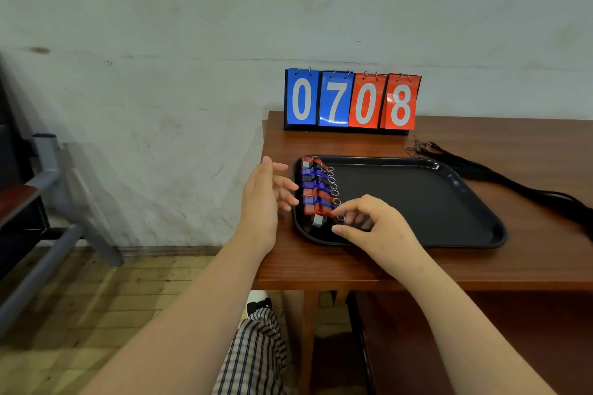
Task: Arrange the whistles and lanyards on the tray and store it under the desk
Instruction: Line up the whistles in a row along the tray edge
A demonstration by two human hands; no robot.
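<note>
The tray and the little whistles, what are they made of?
The tray looks like dark plastic with a slight sheen along its raised rim. The whistles seem to be shiny, see-through red and blue plastic, each with a small metal-looking ring.

A sports hall's back room or scorer's corner, as I see it, flip scoreboard (352, 100) reading 0708 at my surface's (321, 266) far edge, row of red and blue whistles (316, 184), scuffed whitewashed wall (160, 42), worn wood-block floor (96, 298), grey metal seat frame (54, 189) at left

brown desk (337, 263), black tray (449, 212), scoreboard (351, 101) (0708), lanyards (500, 175)
</note>
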